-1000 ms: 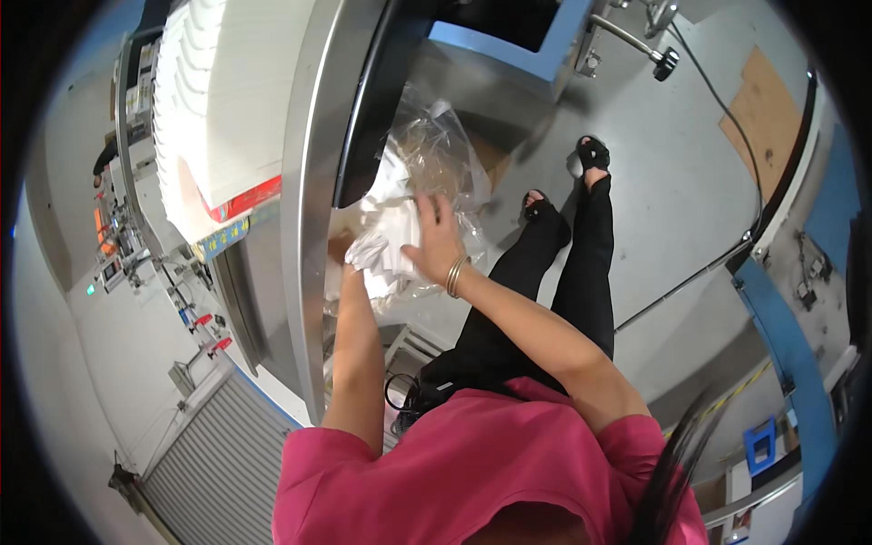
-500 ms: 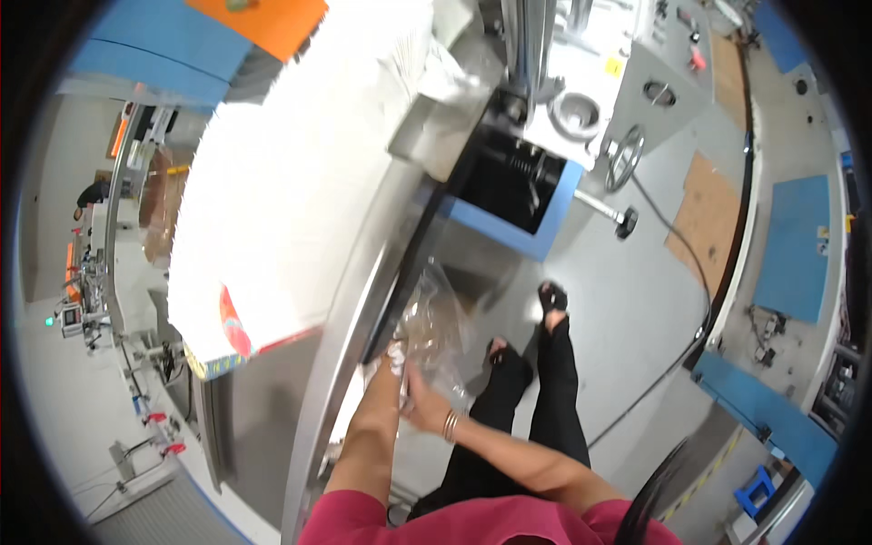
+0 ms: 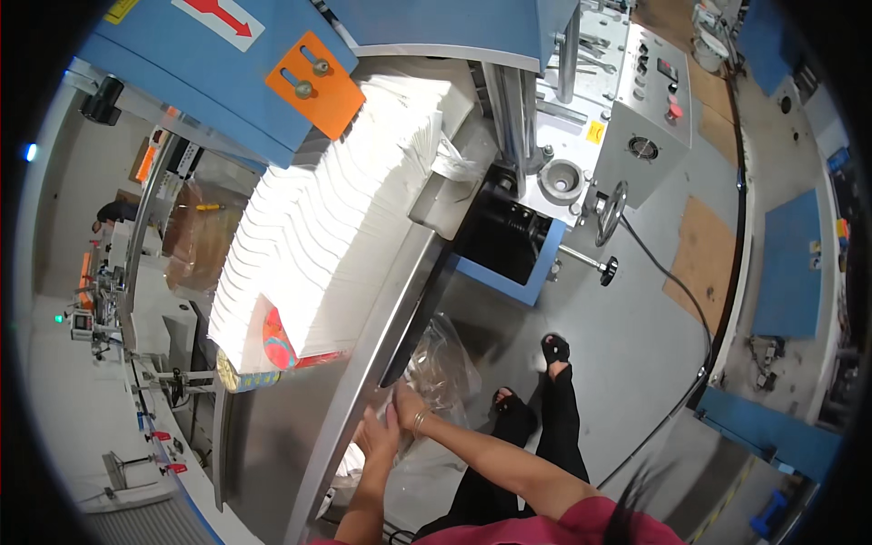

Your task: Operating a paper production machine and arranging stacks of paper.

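Observation:
Both my hands are low beside the steel table's front edge, close together. My left hand [image 3: 377,438] is nearest the table, thumb raised and fingers partly hidden, so its grip is unclear. Just right of it, my right hand [image 3: 411,409], with bracelets at the wrist, curls its fingers inward. What it holds, if anything, is hidden. Beyond and partly beneath the hands hangs or lies a clear plastic bag [image 3: 445,363]. On the steel table [image 3: 350,409], a long row of folded white tissue sheets [image 3: 318,236] stands packed, with red-printed wrapping [image 3: 279,341] at its near end.
Blue machine housing [image 3: 436,23] with an orange bracket [image 3: 313,84] overhangs the stack. To the right are a handwheel [image 3: 611,213], a knob on a rod [image 3: 609,270] and a grey control box [image 3: 640,123]. A dark cable [image 3: 677,277] crosses the floor.
My view has shifted, bringing more of the machine into sight. My left hand has drawn back toward me, while my right hand has moved forward past it, by the table edge.

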### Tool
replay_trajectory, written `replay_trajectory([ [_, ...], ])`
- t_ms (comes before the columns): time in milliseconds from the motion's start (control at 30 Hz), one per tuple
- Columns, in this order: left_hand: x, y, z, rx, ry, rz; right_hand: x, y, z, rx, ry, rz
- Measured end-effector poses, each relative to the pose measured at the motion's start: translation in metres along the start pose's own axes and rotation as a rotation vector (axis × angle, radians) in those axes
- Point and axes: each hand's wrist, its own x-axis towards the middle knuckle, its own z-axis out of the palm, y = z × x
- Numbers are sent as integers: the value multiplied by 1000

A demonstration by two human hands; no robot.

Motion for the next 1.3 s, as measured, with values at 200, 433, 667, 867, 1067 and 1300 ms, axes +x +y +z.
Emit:
replay_trajectory([
  [200, 68, -34, 96, -204, -379, -380, -25, -4, -36, -80, -226, -152],
  [433, 89, -41, 187, 28, -384, -368, -64, 31, -72, -43, -128, 105],
  [667, 87, -44, 181, 137, -417, -161, -113, 29, -78, -160, -220, -4],
  [867, 39, 0, 55, -260, -363, -325, -154, 14, -190, -565, -325, -34],
  [1067, 22, 16, 63, -164, -67, -488, -142, 38, -355, -640, -331, -26],
  [1300, -21, 86, 67, 42, 565, -404, -52, 65, -642, -345, 441, -78],
])
